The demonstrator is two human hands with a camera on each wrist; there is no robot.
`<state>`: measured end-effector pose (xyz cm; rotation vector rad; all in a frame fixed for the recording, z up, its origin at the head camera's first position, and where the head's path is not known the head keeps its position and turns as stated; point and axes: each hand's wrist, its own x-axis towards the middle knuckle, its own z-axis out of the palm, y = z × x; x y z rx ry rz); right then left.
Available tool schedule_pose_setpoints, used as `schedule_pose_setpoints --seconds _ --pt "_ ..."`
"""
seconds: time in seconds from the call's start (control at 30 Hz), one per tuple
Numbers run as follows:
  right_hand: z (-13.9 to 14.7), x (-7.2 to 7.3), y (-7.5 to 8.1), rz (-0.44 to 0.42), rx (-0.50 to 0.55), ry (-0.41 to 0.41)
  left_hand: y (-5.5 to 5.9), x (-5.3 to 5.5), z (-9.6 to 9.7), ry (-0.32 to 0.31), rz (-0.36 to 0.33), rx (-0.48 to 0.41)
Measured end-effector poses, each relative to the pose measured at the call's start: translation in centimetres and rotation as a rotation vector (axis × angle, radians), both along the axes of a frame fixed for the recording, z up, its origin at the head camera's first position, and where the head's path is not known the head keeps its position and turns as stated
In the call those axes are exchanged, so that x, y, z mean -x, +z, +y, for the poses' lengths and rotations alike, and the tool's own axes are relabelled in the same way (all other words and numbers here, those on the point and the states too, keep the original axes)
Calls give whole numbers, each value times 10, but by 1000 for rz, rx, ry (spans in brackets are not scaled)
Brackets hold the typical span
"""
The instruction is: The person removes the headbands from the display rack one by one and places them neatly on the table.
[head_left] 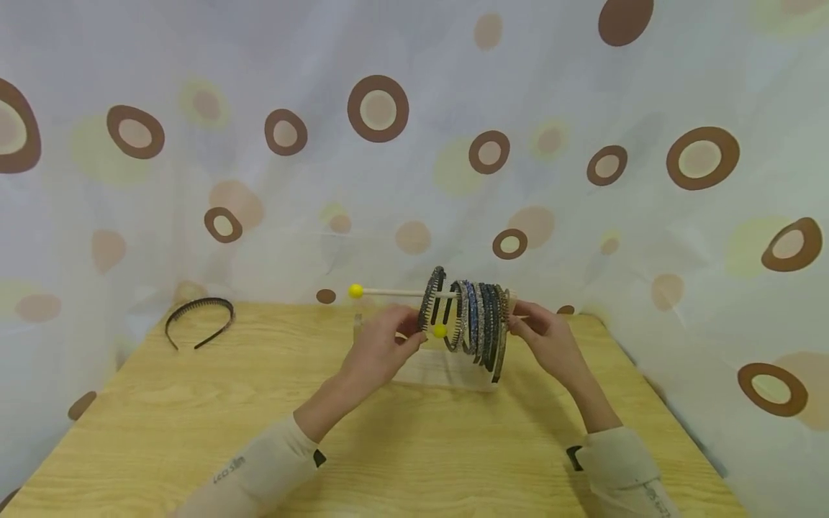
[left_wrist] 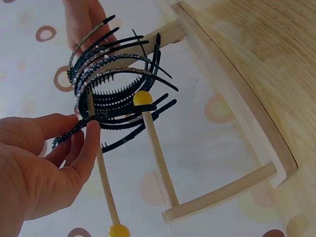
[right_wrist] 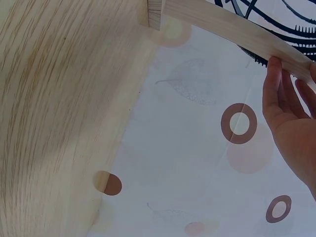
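A wooden stand [left_wrist: 237, 98] carries several glittery and dark toothed headbands [head_left: 479, 316], bunched toward its right end on a rod tipped with a yellow ball [head_left: 355, 291]. Left of the bunch, my left hand [head_left: 382, 345] pinches a dark sparkly headband [head_left: 429, 302] between thumb and fingers; this band also hangs round the rod. A second yellow ball [head_left: 440, 331] ends a shorter-looking rod in front. On the far right, my right hand [head_left: 553, 342] grips the stand's wooden upright [right_wrist: 222, 29] with thumb and fingertips, close beside the last headbands.
A separate black toothed headband [head_left: 216, 301] lies at the back left of the wood-grain table [head_left: 194, 417]. Behind the table hangs a pale sheet [head_left: 414, 180] printed with brown rings, which also runs along both sides.
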<state>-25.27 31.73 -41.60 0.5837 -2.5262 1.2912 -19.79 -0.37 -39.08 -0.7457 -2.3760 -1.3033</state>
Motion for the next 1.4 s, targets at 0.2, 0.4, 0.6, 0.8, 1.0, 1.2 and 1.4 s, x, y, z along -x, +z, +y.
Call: schedule_pose_setpoints --seconds 0.2,0.4,0.6,0.8,1.0,1.2,1.4 --pt "-1 -2 5 -23 15 4 14 0 -8 14 28 -31" --pt "-2 -2 5 -22 9 15 23 0 -21 50 110 -29" --pt "-3 -1 5 -28 2 10 36 6 -46 86 161 -108" --pt "-2 -1 6 -34 -11 -5 50 10 -67 115 220 -153" --pt "1 0 3 -17 -14 -15 60 12 -82 158 265 -153" --pt "1 -2 1 -30 -7 -20 65 16 -102 190 245 -234" --pt "0 0 -1 -40 -2 -19 69 19 -125 198 197 -354"
